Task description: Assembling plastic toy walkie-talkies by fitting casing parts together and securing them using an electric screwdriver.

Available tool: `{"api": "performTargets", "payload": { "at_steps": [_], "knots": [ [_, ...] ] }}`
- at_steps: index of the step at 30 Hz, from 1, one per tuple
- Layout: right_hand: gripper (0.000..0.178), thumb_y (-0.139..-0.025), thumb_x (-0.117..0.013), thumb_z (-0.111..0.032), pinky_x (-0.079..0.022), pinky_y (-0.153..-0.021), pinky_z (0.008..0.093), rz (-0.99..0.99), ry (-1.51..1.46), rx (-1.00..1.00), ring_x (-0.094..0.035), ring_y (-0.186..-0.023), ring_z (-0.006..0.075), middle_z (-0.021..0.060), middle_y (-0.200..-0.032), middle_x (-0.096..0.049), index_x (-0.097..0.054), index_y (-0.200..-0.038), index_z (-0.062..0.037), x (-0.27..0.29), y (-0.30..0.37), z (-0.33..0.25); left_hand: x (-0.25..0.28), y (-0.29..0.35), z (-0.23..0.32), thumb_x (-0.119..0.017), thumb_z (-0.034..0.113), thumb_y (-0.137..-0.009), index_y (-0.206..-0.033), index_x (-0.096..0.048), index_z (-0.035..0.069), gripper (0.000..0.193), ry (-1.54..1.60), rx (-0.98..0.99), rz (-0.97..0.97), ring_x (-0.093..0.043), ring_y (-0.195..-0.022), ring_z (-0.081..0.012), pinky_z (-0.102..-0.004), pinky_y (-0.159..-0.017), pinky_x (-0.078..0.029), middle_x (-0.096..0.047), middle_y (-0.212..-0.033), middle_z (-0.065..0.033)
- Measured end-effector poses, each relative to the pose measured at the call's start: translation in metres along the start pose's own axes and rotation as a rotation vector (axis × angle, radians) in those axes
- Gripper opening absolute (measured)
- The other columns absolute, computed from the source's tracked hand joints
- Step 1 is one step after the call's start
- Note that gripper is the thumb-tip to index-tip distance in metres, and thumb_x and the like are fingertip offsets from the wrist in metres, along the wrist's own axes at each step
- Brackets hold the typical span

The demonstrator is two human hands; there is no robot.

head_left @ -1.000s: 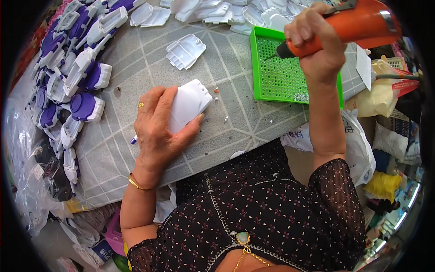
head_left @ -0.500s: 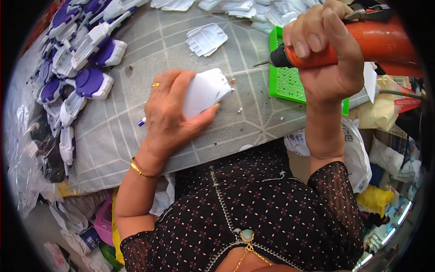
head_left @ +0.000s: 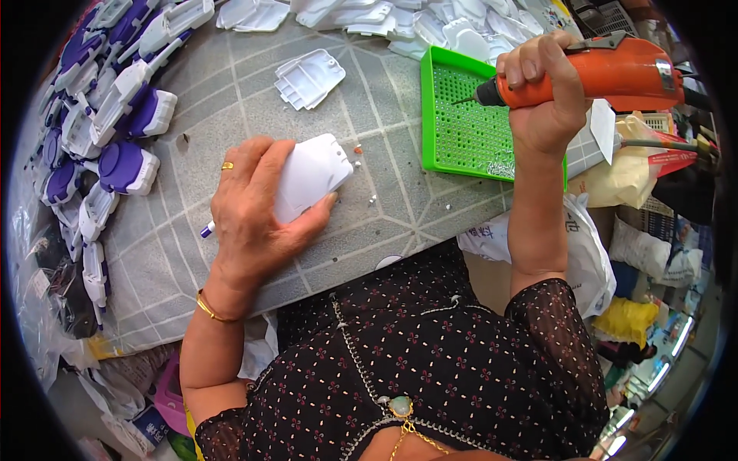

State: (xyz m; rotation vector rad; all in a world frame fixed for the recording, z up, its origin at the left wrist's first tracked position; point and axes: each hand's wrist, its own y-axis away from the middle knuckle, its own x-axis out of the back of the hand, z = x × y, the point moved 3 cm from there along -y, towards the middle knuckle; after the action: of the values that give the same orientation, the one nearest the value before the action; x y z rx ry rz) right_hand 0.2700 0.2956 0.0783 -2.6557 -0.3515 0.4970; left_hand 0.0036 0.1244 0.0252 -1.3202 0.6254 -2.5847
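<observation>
My left hand (head_left: 257,192) is wrapped round a white plastic housing (head_left: 311,175) on the table, thumb along its near edge and fingers over its far left side. A short purple-tipped end (head_left: 207,229) pokes out to the left of that hand. In my right hand (head_left: 546,84) is an orange electric screwdriver (head_left: 626,73), lying nearly level with its thin bit pointing left. The bit hangs over a green tray (head_left: 427,131) with a perforated plate, where small metal screws (head_left: 501,168) gather near the front edge.
A loose white plastic cover (head_left: 310,78) lies beyond my left hand. White covers (head_left: 453,31) are piled along the far side. Purple-and-white assembled pieces (head_left: 123,165) heap up at the left. Small white scraps (head_left: 373,199) dot the grey checked tablecloth (head_left: 384,154).
The screwdriver's bit has come from the tray's left edge to over its holes. The whole view has shifted, so the tray shows more fully. My left hand keeps its hold on the housing.
</observation>
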Motion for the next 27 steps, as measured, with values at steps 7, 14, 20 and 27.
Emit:
{"api": "performTargets", "payload": {
  "at_steps": [7, 14, 20, 27],
  "knots": [
    [0.008, -0.095, -0.065, -0.012, -0.046, -0.072, 0.0353, -0.034, -0.013, 0.008, -0.051, -0.064, 0.0153, 0.0017, -0.075, -0.051, -0.059, -0.100, -0.0092, 0.003, 0.000, 0.009, -0.001, 0.000, 0.000, -0.087, 0.022, -0.066, -0.116, -0.067, 0.000, 0.058, -0.021, -0.005, 0.010, -0.064, -0.098, -0.0349, -0.0431, -0.084, -0.055, -0.064, -0.109, -0.0164],
    [0.011, -0.095, -0.066, -0.014, -0.046, -0.072, 0.0349, -0.037, 0.051, 0.011, -0.050, -0.064, 0.0151, 0.0018, -0.074, -0.050, -0.057, -0.097, -0.0079, 0.002, -0.001, 0.009, 0.000, 0.001, -0.001, -0.088, 0.022, -0.066, -0.116, -0.067, -0.001, 0.058, -0.007, -0.012, 0.002, -0.064, -0.097, -0.0345, -0.0427, -0.083, -0.055, -0.065, -0.109, -0.0160],
    [0.011, -0.098, -0.059, -0.018, -0.043, -0.074, 0.0358, -0.119, -0.003, 0.009, -0.050, -0.067, 0.0143, 0.0009, -0.076, -0.050, -0.056, -0.096, -0.0075, -0.006, -0.006, -0.005, 0.001, 0.005, -0.004, -0.088, 0.022, -0.067, -0.115, -0.067, -0.001, 0.057, -0.023, -0.028, 0.009, -0.064, -0.097, -0.0345, -0.0427, -0.083, -0.055, -0.065, -0.109, -0.0162],
    [0.022, -0.103, -0.052, -0.024, -0.040, -0.078, 0.0343, -0.438, -0.313, -0.083, -0.050, -0.070, 0.0133, -0.0018, -0.079, -0.051, -0.060, -0.111, -0.0059, -0.057, -0.001, -0.033, 0.002, 0.003, -0.002, -0.085, 0.028, -0.070, -0.115, -0.066, -0.001, 0.056, -0.043, -0.043, -0.005, -0.065, -0.097, -0.0338, -0.0418, -0.083, -0.055, -0.065, -0.108, -0.0156]
  ]
}}
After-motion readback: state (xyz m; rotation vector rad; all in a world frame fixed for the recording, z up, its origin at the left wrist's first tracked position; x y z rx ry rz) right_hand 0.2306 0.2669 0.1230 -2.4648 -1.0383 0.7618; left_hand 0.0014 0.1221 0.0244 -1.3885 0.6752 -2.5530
